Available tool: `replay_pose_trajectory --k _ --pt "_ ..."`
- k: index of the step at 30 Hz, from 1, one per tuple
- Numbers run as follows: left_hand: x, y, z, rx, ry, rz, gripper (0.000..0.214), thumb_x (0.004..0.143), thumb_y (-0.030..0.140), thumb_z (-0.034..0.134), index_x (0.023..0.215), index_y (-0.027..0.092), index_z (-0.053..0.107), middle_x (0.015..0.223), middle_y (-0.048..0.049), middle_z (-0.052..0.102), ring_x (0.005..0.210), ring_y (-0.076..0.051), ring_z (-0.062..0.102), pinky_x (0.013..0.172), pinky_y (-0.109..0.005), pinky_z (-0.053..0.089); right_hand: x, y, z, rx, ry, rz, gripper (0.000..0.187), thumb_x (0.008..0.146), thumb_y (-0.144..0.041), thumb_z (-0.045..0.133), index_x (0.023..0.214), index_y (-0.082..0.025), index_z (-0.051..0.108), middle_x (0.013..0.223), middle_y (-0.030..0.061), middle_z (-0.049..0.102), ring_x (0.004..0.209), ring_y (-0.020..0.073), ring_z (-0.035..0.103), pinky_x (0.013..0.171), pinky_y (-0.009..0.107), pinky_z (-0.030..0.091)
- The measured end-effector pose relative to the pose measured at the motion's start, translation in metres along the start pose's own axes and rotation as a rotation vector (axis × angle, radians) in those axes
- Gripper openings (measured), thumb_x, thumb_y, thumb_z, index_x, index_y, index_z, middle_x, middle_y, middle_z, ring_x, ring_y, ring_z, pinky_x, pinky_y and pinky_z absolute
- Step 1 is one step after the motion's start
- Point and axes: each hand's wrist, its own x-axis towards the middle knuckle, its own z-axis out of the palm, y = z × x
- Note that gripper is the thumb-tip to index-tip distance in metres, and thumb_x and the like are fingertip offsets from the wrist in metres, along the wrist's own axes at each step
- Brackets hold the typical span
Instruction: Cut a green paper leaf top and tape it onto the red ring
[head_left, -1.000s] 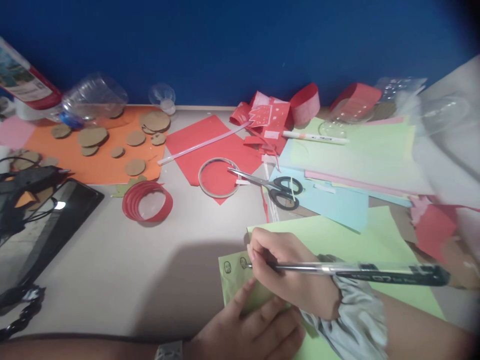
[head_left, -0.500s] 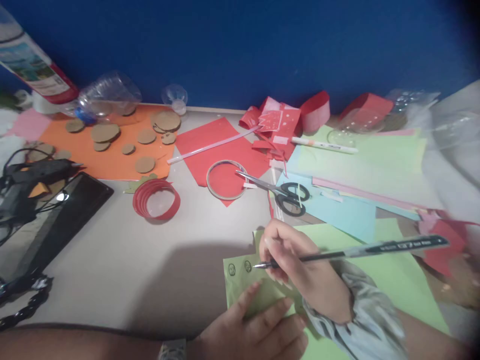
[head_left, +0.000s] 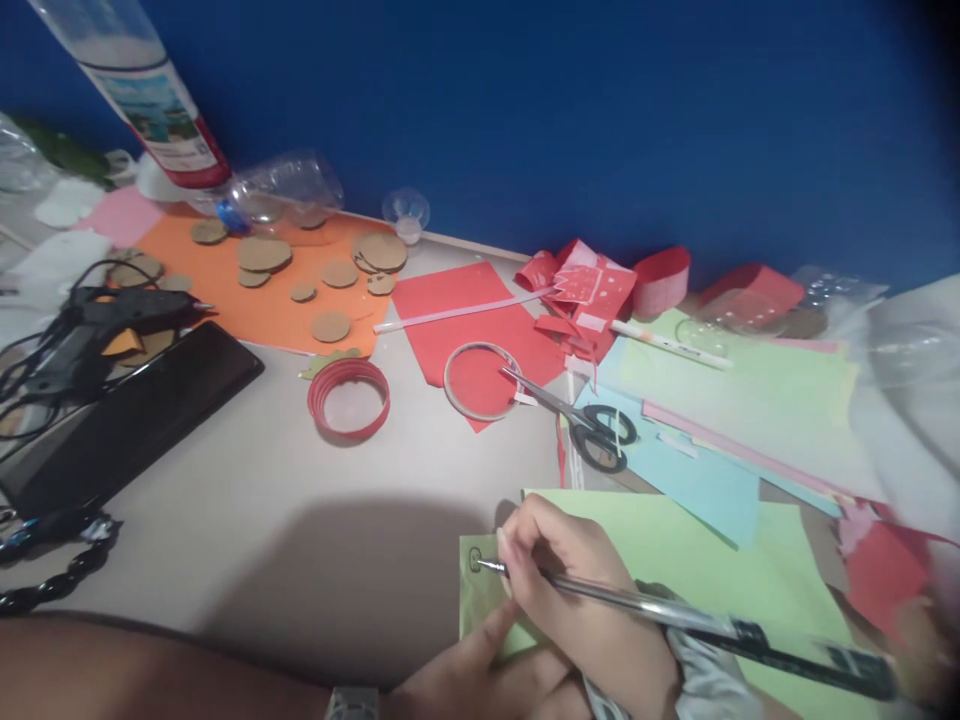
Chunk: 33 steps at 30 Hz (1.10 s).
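My right hand [head_left: 581, 585] is closed around a pen [head_left: 637, 600] with a clear barrel and black cap end. The pen's tip touches or nearly touches a small drawn oval face [head_left: 475, 560] near the corner of a light green paper piece [head_left: 471, 605]. My left hand [head_left: 480, 672] lies on the lower part of that piece, thumb stretched out, its other fingers partly covered by my right hand. A larger green sheet [head_left: 750, 550] lies beneath and to the right.
Scissors [head_left: 600, 435] lie above my right hand, near a tape ring [head_left: 448, 385] on red paper [head_left: 427, 310]. A red paper roll [head_left: 319, 405], a black phone [head_left: 142, 420] and a glue gun [head_left: 97, 320] are leftward. Cardboard discs [head_left: 331, 326] rest on orange paper [head_left: 270, 310].
The pen tip has moved left to the leftmost drawn face, and the pen's rear end has dropped. My right hand now covers more of my left hand. The camera view has shifted and tilted.
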Motion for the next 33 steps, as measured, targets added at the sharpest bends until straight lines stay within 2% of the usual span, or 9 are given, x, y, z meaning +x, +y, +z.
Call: replay_pose_trajectory --k 3,7,16,21,26,28,33 --pt "0.001 0.001 -0.002 -0.020 -0.046 0.004 0.029 0.097 0.034 0.037 0.107 0.037 0.064 0.134 0.0128 0.053 0.131 -0.015 0.037 0.097 -0.035 0.043 0.000 0.001 0.003 -0.005 -0.005 -0.018 0.028 0.091 -0.030 0.044 0.067 -0.022 0.033 0.059 -0.0050 0.043 0.050 0.0090 0.036 0.046 0.021 0.030" --pt "0.003 0.001 -0.005 -0.028 -0.073 -0.016 0.030 0.096 0.029 0.038 0.111 0.039 0.062 0.142 0.0141 0.045 0.133 -0.014 0.032 0.095 -0.032 0.043 0.002 -0.004 0.005 -0.014 0.054 -0.003 0.027 0.089 -0.030 0.043 0.065 -0.021 0.034 0.059 -0.0051 0.041 0.048 0.0086 0.035 0.046 0.021 0.030" --pt "-0.001 -0.003 -0.003 -0.057 -0.058 0.052 0.033 0.099 0.027 0.034 0.109 0.039 0.063 0.133 0.0131 0.054 0.120 -0.011 0.047 0.100 -0.033 0.042 0.002 -0.009 0.003 -0.050 0.009 0.027 0.026 0.089 -0.030 0.042 0.066 -0.021 0.036 0.059 -0.0053 0.041 0.050 0.0092 0.035 0.047 0.021 0.030" --pt "-0.003 -0.002 -0.001 -0.043 -0.026 0.049 0.034 0.099 0.026 0.033 0.109 0.037 0.063 0.131 0.0123 0.056 0.118 -0.011 0.048 0.099 -0.031 0.042 0.000 -0.004 0.000 -0.021 0.028 0.005 0.027 0.091 -0.031 0.043 0.066 -0.021 0.037 0.058 -0.0054 0.041 0.050 0.0096 0.035 0.047 0.021 0.030" --pt "-0.006 -0.001 0.004 0.029 0.083 0.034 0.026 0.096 0.032 0.044 0.115 0.039 0.059 0.133 0.0136 0.053 0.125 -0.014 0.042 0.099 -0.032 0.043 -0.007 0.006 -0.010 0.040 0.094 -0.023 0.027 0.093 -0.032 0.040 0.068 -0.021 0.038 0.057 -0.0054 0.044 0.048 0.0094 0.038 0.046 0.021 0.032" --pt "-0.006 -0.001 0.004 0.017 0.059 0.038 0.023 0.095 0.033 0.045 0.112 0.037 0.061 0.131 0.0119 0.055 0.124 -0.015 0.043 0.102 -0.034 0.041 -0.009 0.007 -0.010 -0.001 0.064 -0.021 0.025 0.093 -0.030 0.041 0.070 -0.021 0.039 0.059 -0.0051 0.045 0.050 0.0094 0.039 0.047 0.020 0.033" --pt "-0.002 -0.002 -0.004 -0.054 -0.108 0.089 0.025 0.097 0.033 0.041 0.105 0.029 0.064 0.125 0.0048 0.059 0.126 -0.019 0.042 0.107 -0.040 0.037 -0.006 0.001 -0.005 -0.071 -0.060 -0.022 0.018 0.089 -0.021 0.045 0.072 -0.020 0.042 0.059 -0.0053 0.045 0.052 0.0089 0.041 0.049 0.020 0.034"
